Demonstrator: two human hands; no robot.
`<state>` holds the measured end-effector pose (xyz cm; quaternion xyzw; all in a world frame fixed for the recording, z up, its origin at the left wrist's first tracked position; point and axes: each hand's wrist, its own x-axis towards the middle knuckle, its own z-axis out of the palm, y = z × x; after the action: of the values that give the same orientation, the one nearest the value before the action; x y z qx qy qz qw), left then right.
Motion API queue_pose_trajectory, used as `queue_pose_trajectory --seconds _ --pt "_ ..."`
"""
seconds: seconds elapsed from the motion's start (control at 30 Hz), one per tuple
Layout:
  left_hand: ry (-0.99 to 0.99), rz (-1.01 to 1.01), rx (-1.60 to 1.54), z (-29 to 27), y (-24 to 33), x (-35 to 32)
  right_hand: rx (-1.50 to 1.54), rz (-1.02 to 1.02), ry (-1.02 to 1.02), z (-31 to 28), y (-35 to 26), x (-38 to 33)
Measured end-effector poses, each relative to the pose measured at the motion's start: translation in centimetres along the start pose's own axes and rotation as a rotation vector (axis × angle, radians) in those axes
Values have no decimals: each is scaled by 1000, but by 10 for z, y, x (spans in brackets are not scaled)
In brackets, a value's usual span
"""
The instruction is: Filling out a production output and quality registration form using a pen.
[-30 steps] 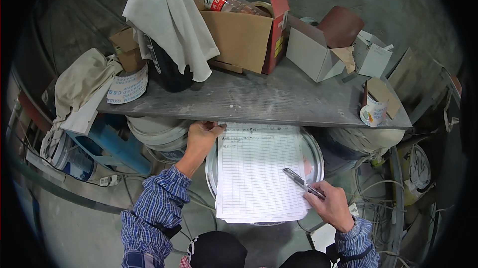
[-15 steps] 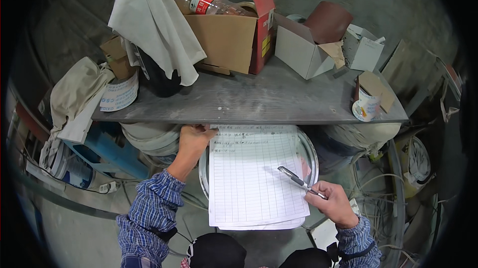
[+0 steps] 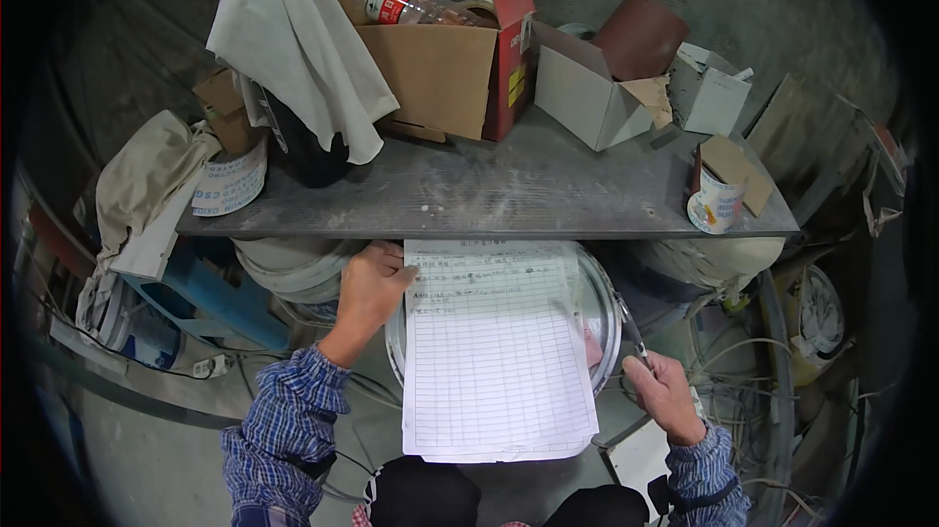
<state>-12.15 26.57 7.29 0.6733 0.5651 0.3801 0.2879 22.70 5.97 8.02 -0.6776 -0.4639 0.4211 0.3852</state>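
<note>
Sleeves (image 3: pixel 284 419) of blue checked cloth come in from the lower edge, on either side of 2 dark rounded forms (image 3: pixel 425 493). Right hand (image 3: pixel 668 392) is closed around the rear of a pen (image 3: pixel 633 326), whose front end points up and away, over the rim of a round metal-rimmed top (image 3: pixel 606 331) and clear of the paper. Gridded paper sheets (image 3: pixel 499 361) lie across that top, their lower edge overhanging it and their upper rows bearing handwriting. Left hand (image 3: pixel 374 294) pinches their upper left edge, thumb on the page. Just beyond, a grey board (image 3: pixel 548 175) spans 2 buckets, with a blue plastic stool (image 3: pixel 210 292) at the left. On the board's far side stand a black container (image 3: pixel 303 145) under a pale cloth (image 3: pixel 303 47), a cardboard box (image 3: pixel 430 77) holding a red-capped clear bottle (image 3: pixel 416 3), and an open white box (image 3: pixel 587 96) with a red-brown roll (image 3: pixel 641 38).
</note>
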Motion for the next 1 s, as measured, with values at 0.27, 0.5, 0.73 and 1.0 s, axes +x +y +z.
queue_pose_trajectory --seconds 0.27,0.5,0.73,1.0 --pt "4 -97 -50 0 -30 -14 105 -163 129 12 29 51" --pt "-234 -431 -696 8 -48 -41 433 122 6 21 30 55" --pt "-201 -539 -456 7 -37 -57 296 66 15 20 26 48" --pt "-141 -534 -315 8 -46 -65 360 87 49 31 23 41"
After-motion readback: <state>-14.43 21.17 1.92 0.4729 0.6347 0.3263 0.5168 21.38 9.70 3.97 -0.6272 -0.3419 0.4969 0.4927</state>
